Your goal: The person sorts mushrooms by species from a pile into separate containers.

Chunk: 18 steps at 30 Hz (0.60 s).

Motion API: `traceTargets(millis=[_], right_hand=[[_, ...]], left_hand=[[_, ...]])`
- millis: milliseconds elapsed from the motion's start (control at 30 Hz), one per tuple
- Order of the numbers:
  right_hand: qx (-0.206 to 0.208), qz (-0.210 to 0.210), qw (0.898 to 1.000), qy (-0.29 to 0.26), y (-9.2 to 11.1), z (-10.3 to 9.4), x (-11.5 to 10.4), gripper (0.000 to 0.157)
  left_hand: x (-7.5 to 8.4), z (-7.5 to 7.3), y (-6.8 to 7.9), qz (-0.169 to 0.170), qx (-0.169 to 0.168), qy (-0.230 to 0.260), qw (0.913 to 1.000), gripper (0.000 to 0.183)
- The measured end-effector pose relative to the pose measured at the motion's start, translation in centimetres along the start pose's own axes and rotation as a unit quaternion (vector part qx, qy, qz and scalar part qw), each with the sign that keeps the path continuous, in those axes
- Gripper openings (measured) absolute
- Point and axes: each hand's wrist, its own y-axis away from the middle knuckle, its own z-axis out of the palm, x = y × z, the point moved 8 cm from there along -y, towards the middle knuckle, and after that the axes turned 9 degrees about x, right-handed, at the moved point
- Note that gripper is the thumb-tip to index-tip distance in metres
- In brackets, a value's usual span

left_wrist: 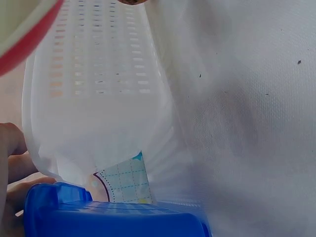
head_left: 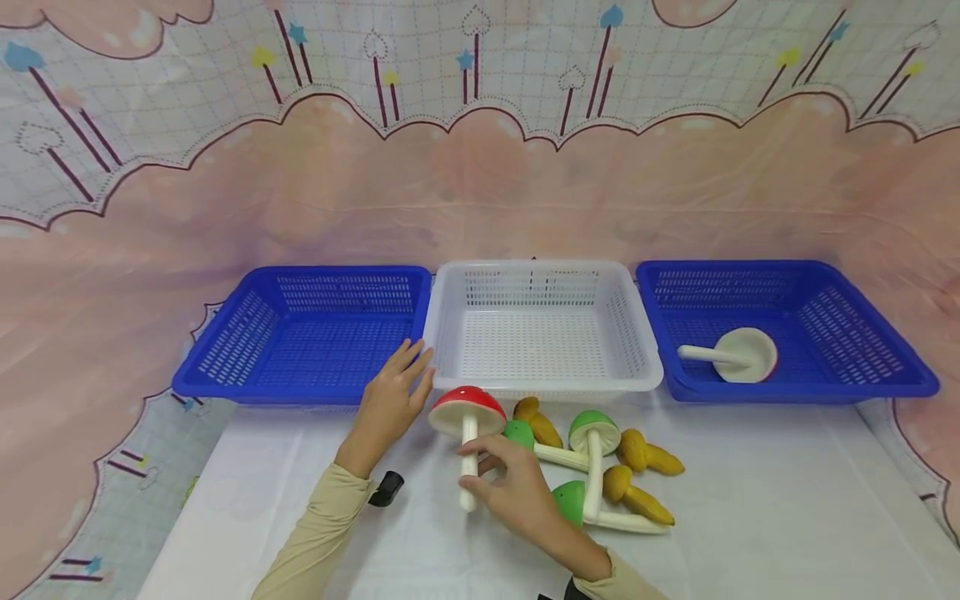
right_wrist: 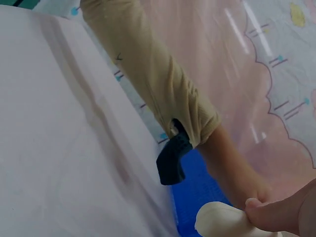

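Observation:
A toy mushroom with a red cap [head_left: 468, 407] and white stem is pinched by the stem between thumb and fingers of my right hand [head_left: 510, 483], cap up, in front of the white basket [head_left: 540, 386]. The right wrist view shows the stem's end [right_wrist: 222, 219] beside my thumb. My left hand [head_left: 392, 400] is spread with extended fingers near the front corner where the left blue basket [head_left: 270, 392] meets the white one. In the left wrist view, part of the red cap [left_wrist: 34, 42] shows at upper left and left fingers [left_wrist: 15, 165] by the basket rims.
Green-capped mushrooms [head_left: 594, 442] and brown mushrooms [head_left: 645, 454] lie in a loose pile right of my right hand. A white-stemmed mushroom [head_left: 738, 357] lies upside down in the right blue basket [head_left: 802, 389]. A patterned curtain [head_left: 480, 183] hangs behind the baskets.

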Motion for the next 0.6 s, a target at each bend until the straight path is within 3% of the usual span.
traceTargets(millis=[233,400,600], right_hand=[[-0.024,0.049,0.998,-0.03,0.4,-2.1,-0.2,0.032],[-0.033,0.049,0.998,-0.015,0.3,-4.1,-0.5,0.032],[-0.039,0.051,0.997,-0.035,0.0,-6.5,-0.5,0.034]], left_hand=[[-0.1,0.1,0.1,-0.007,-0.005,0.002,1.0,0.035],[0.0,0.1,0.1,-0.005,-0.001,0.008,1.0,0.034],[0.0,0.2,0.2,-0.001,0.002,0.005,1.0,0.034]])
